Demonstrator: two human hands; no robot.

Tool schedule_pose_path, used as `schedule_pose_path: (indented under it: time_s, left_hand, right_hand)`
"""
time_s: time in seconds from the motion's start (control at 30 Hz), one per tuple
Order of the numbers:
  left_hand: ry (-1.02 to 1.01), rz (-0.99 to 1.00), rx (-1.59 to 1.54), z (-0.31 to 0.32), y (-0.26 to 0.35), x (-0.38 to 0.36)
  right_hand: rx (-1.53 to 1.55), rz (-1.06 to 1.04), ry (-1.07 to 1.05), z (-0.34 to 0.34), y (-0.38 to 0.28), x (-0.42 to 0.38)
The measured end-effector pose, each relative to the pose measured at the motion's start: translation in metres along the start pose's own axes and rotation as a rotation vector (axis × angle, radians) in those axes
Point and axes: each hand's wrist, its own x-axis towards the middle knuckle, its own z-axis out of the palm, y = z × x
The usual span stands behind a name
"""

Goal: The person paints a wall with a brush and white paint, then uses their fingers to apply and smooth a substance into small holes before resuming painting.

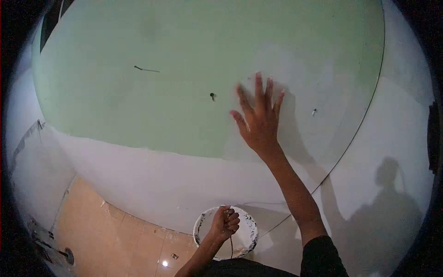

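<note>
My right hand (pixel 261 120) is spread against the wall, palm toward it, its fingers apart and nothing in them. Around it the green wall paint (pixel 175 106) gives way to a pale, whitish patch (pixel 300 83). Low in front of me, my left hand (pixel 224 224) is closed in a fist around the thin handle (pixel 231 247) of a white bucket (pixel 252 231). Dark smears mark the bucket's rim. What lies inside it is partly hidden by the hand and forearm.
Small fixtures stick out of the wall: a dark peg (pixel 212 96), a thin nail or hook (pixel 138 68) and a light one (pixel 314 111). Below the green is a white band (pixel 138 171). Tan floor tiles (pixel 124 231) bear splatters. A dark round-ended object (pixel 68 255) lies lower left.
</note>
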Motion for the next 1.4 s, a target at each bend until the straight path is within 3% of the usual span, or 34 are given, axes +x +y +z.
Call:
schedule_pose_path:
  time_s: [0.03, 0.07, 0.13, 0.17, 0.2, 0.27, 0.4, 0.43, 0.47, 0.57, 0.67, 0.73, 0.8, 0.83, 0.93, 0.97, 1.07, 1.1, 1.2, 1.27, 1.4]
  left_hand:
    - [-0.008, 0.000, -0.011, -0.001, 0.001, -0.002]
    - [-0.009, 0.004, -0.004, -0.001, 0.003, -0.004]
    - [0.014, 0.002, 0.038, 0.002, 0.002, -0.005]
    - [0.010, 0.002, 0.032, 0.003, 0.001, -0.004]
    - [0.027, 0.012, 0.053, 0.003, 0.001, -0.002]
    - [0.055, 0.024, 0.084, 0.001, 0.002, -0.004]
    - [0.011, 0.016, 0.041, 0.002, 0.001, -0.002]
    - [0.014, 0.015, 0.063, 0.002, 0.001, -0.004]
    - [0.016, 0.014, 0.068, 0.000, 0.002, -0.004]
    - [0.042, -0.009, 0.018, -0.001, 0.003, 0.001]
    - [0.060, 0.029, 0.077, 0.001, 0.000, -0.001]
    - [0.036, 0.020, 0.021, -0.001, 0.000, 0.001]
    - [0.036, 0.013, 0.016, 0.000, 0.000, 0.003]
    - [0.052, 0.007, 0.039, 0.001, -0.001, 0.003]
    - [-0.021, -0.005, 0.045, -0.001, 0.000, -0.002]
    - [0.033, 0.009, 0.068, 0.001, -0.001, -0.002]
    - [0.089, 0.031, 0.050, -0.001, -0.002, 0.002]
    - [0.070, 0.021, 0.038, -0.005, -0.002, 0.002]
    - [0.008, -0.007, 0.025, -0.012, 0.002, 0.004]
    - [0.024, 0.001, 0.039, -0.011, 0.002, 0.005]
    - [-0.048, -0.015, 0.020, -0.020, 0.003, 0.009]
  right_hand:
    - [-0.027, -0.145, -0.050, -0.004, -0.005, -0.002]
    - [-0.027, -0.143, -0.044, -0.006, -0.006, -0.002]
    - [0.049, 0.141, 0.087, -0.010, -0.006, 0.001]
    - [0.013, 0.170, 0.107, -0.003, -0.004, 0.003]
    - [0.015, 0.166, 0.103, -0.003, -0.005, 0.003]
    - [-0.039, -0.045, -0.014, -0.003, -0.011, -0.001]
    - [-0.029, 0.096, 0.046, -0.001, -0.004, 0.003]
    - [-0.055, -0.020, -0.116, -0.008, -0.009, 0.003]
    - [-0.055, -0.015, -0.114, -0.009, -0.010, 0.003]
    - [0.018, 0.132, 0.071, -0.012, -0.007, 0.006]
    - [0.020, -0.082, -0.095, -0.011, -0.011, 0.007]
    - [0.040, -0.036, -0.042, -0.009, -0.011, 0.005]
    - [-0.030, 0.167, 0.083, -0.005, -0.008, 0.010]
    - [-0.045, 0.047, -0.031, -0.008, -0.014, 0.008]
    - [0.052, -0.020, -0.105, -0.017, -0.029, 0.007]
    - [0.053, 0.064, 0.015, -0.022, -0.028, 0.010]
    - [-0.098, 0.138, 0.000, -0.007, -0.020, 0.012]
    - [-0.045, -0.034, -0.105, -0.012, -0.026, 0.011]
    - [0.109, -0.063, -0.065, -0.016, -0.034, 0.011]
    - [0.045, 0.052, 0.024, -0.015, -0.027, 0.018]
    - [-0.056, -0.049, -0.153, -0.019, -0.028, 0.015]
